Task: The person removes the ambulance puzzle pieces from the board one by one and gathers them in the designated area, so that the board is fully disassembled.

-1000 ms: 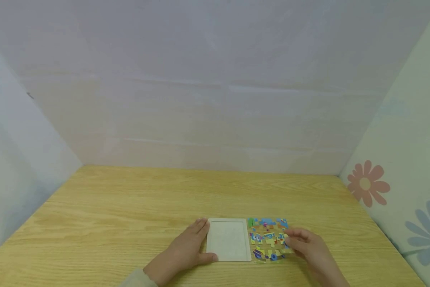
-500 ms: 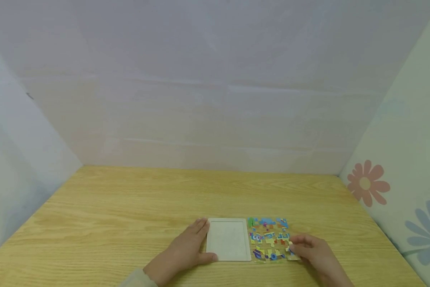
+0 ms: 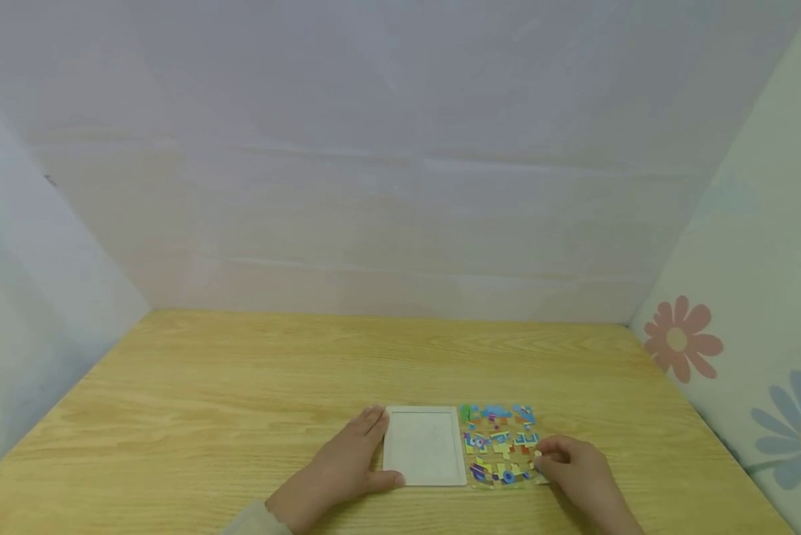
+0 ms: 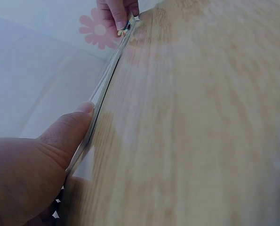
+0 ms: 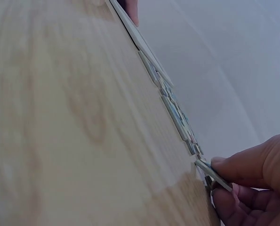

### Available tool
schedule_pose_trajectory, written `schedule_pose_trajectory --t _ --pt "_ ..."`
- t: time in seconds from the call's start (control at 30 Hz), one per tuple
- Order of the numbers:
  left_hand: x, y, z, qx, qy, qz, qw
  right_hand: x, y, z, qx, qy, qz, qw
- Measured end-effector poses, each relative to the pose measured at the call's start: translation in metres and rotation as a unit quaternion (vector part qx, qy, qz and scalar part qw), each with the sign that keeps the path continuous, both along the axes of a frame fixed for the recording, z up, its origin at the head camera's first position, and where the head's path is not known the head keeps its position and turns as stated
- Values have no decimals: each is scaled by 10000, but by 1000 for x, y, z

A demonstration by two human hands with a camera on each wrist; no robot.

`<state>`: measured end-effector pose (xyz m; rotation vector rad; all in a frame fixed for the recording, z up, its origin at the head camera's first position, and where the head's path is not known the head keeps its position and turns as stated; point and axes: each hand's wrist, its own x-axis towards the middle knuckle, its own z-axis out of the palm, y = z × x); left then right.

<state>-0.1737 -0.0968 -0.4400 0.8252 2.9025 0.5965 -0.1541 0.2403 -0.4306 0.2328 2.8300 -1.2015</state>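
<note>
In the head view a shallow white puzzle tray (image 3: 425,447) lies flat on the table. My left hand (image 3: 347,457) rests along its left side with straight fingers, and the thumb touches the front rim near the corner. Right of the tray, several colourful jigsaw pieces (image 3: 501,448) lie close together with gaps between them. At their front right my right hand (image 3: 577,464) pinches a puzzle piece (image 5: 214,174) between thumb and fingers. The right wrist view shows that piece tilted, close to the tabletop; its printed face is mostly hidden.
The wooden table (image 3: 273,364) extends behind and to both sides of the tray. A pale back wall (image 3: 400,186) closes off the far edge. Flowers (image 3: 683,339) decorate the right wall.
My right hand moved slightly toward the front right with the puzzle piece, away from the others, then came back a little left. The left hand and tray hold still.
</note>
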Motion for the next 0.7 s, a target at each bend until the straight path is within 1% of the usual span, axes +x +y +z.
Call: schedule_pose_trajectory --t 0.13,0.47,0.7 --pt "1 -1 0 2 -22 6 10000 0 -1 1 241 71 93 9996" --pt "1 -1 1 -22 -5 -3 10000 1 -2 0 407 46 76 9991" --pt "0 0 0 -1 -31 -35 10000 3 -4 0 401 70 5 9992"
